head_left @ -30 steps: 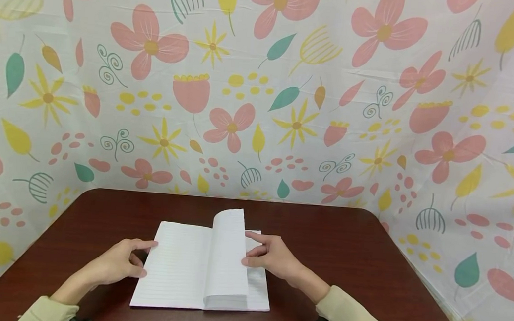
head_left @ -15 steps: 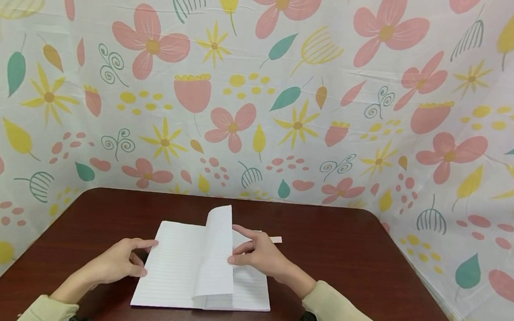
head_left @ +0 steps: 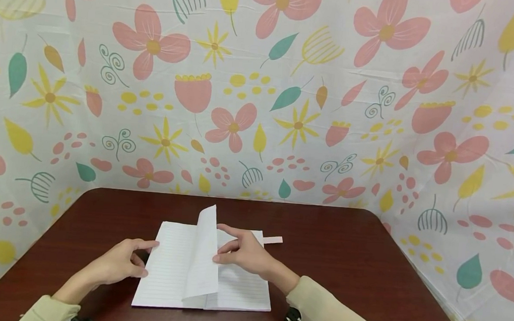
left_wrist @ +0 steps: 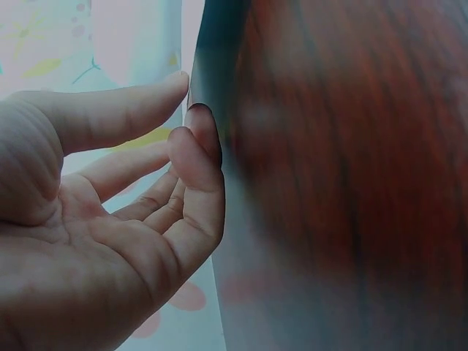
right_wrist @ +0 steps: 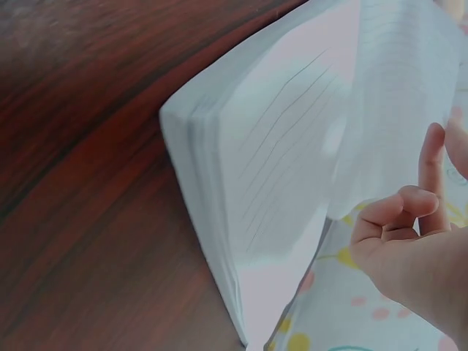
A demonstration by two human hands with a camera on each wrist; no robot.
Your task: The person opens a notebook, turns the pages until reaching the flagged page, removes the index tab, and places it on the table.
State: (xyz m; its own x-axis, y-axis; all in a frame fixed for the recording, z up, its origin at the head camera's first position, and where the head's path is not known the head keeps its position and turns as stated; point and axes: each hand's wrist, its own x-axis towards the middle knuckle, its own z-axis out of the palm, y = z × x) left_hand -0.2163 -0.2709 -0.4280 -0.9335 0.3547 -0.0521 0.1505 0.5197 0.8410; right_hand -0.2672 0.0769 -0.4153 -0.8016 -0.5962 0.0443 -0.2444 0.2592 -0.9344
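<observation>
An open notebook (head_left: 166,268) with lined white pages lies on the dark table in the head view. At its left edge my left hand (head_left: 117,262) holds on with thumb and fingers; the left wrist view shows the same left hand (left_wrist: 124,197) with its fingertips at that edge. My right hand (head_left: 248,253) pinches the outer edge of a raised page (head_left: 202,261), which stands up near the notebook's middle. In the right wrist view, the right hand (right_wrist: 409,241) is at the far side of the lifted page.
A dark red-brown wooden table (head_left: 331,255) carries the notebook. A pale tab (head_left: 273,240) sticks out from the notebook's upper right edge. Behind stands a white cloth (head_left: 262,91) with a flower and leaf print. A dark wrist strap (head_left: 293,319) sits at the right sleeve.
My right hand has moved left, carrying the raised pages with it; the raised stack looks thinner. More of the right-hand page and the pale tab now show. The left hand stays put.
</observation>
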